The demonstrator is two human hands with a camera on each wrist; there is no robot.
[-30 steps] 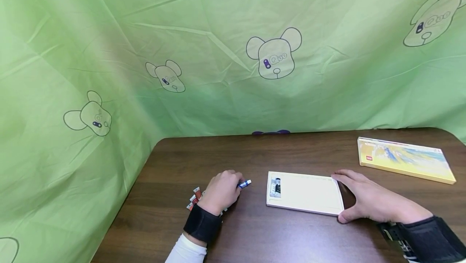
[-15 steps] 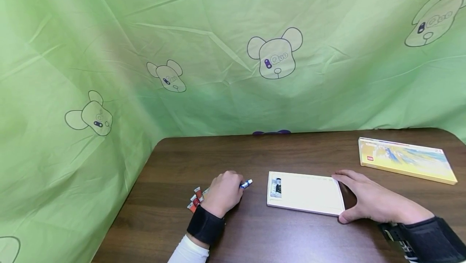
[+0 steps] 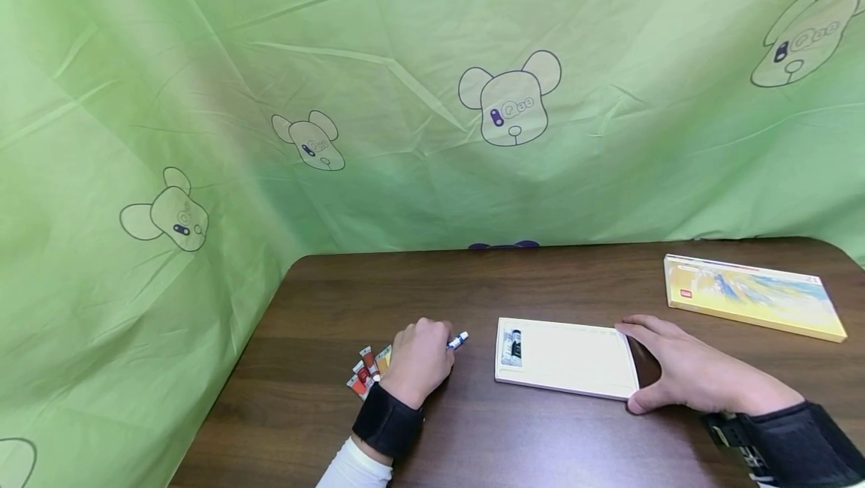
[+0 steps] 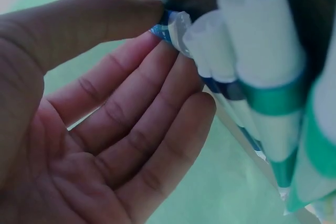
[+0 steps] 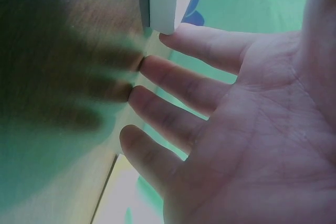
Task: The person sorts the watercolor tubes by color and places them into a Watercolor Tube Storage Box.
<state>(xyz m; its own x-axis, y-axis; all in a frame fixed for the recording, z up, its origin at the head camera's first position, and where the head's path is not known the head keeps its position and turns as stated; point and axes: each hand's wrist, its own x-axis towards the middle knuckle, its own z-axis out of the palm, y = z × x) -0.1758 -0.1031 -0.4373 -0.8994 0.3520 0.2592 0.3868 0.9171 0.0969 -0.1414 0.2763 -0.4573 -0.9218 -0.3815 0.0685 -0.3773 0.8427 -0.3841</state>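
Left wrist view, dim, suggested the left hand [image 4: 113, 111] pinched a blue tube [image 4: 167, 27]; other tubes [image 4: 270, 95] beside that hand risked scattering if brushed. The right hand [image 3: 696, 369] gripped a white tray [image 3: 574, 359].

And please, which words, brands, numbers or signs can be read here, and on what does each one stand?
"Qee", probably: on the cartoon animal faces of the green curtain.
Yellow box, red logo and other print: too small to read.
Paint tubes, blue tube in the left hand: labels too small or blurred.
Dark tube in the white tray: any label too small.
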